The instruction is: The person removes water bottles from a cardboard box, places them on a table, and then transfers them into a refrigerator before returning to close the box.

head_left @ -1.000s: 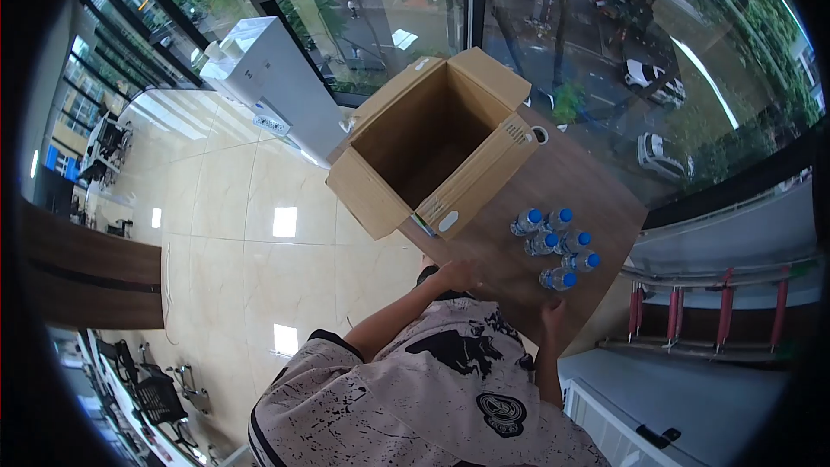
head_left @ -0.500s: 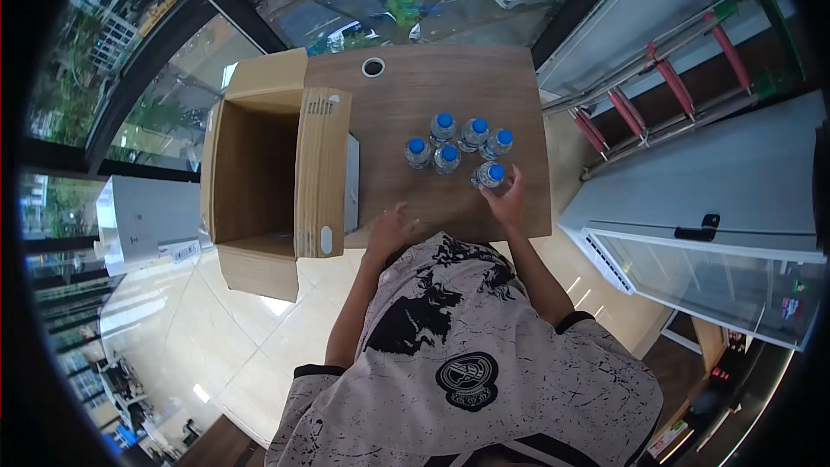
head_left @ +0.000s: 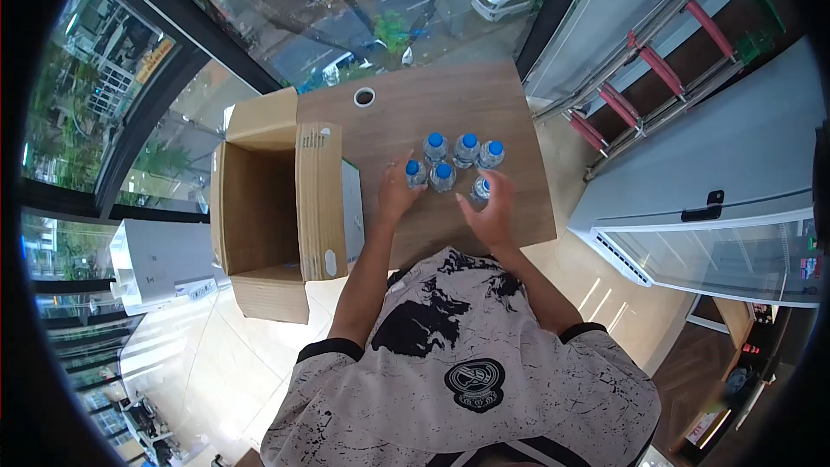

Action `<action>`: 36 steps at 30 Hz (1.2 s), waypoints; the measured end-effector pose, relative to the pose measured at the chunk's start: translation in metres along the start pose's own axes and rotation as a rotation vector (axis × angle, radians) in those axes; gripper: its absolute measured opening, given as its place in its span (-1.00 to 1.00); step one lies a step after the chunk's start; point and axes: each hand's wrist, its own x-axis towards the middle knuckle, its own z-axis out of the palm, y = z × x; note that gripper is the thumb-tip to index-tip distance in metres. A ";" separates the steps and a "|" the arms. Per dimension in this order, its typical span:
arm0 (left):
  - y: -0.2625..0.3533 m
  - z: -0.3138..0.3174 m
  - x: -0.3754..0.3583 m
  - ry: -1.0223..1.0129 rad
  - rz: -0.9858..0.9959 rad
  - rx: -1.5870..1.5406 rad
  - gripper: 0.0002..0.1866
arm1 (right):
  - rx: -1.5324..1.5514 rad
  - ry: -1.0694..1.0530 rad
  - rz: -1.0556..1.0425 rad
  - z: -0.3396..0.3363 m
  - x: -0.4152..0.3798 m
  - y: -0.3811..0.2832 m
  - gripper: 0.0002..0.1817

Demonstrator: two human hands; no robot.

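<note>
Several clear plastic water bottles (head_left: 466, 152) with blue caps stand upright in a cluster on the wooden table. My left hand (head_left: 398, 194) curves beside the front-left bottle (head_left: 416, 175), fingers along its left side and thumb near its base; whether they touch cannot be made out. Around the front-right bottle (head_left: 479, 190), which stands slightly apart from the others, my right hand (head_left: 493, 218) is open, its thumb off to the left and its fingers partly hiding the cap. An open cardboard box (head_left: 320, 199) rises to the left, flaps folded outward.
The wooden table (head_left: 389, 112) has a round cable hole (head_left: 364, 98) near its far edge. A white panel (head_left: 353, 207) stands against the box's right side. Windows surround the far side; a ladder (head_left: 644, 86) and a glass-fronted cabinet (head_left: 692, 199) are at right.
My left hand has reached forward from the table's near edge to the front-left bottle. My right hand's grip on the front-right bottle has loosened. The view has tilted a little.
</note>
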 end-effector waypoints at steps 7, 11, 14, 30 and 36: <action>-0.022 0.029 0.004 0.091 0.167 -0.015 -0.27 | -0.002 -0.185 -0.089 0.024 0.023 -0.009 -0.44; -0.037 0.040 -0.001 0.200 0.155 -0.002 -0.40 | -0.187 -0.447 -0.003 0.048 0.030 -0.002 -0.47; -0.038 0.036 -0.009 0.268 0.130 0.002 -0.49 | -0.171 -0.499 0.045 0.062 0.032 0.007 -0.51; -0.033 0.037 -0.046 0.281 0.086 -0.014 -0.57 | -0.128 -0.455 -0.002 0.072 0.024 0.030 -0.59; 0.021 -0.008 -0.093 0.291 0.119 -0.150 -0.60 | -0.072 -0.349 -0.094 0.056 0.019 0.025 -0.55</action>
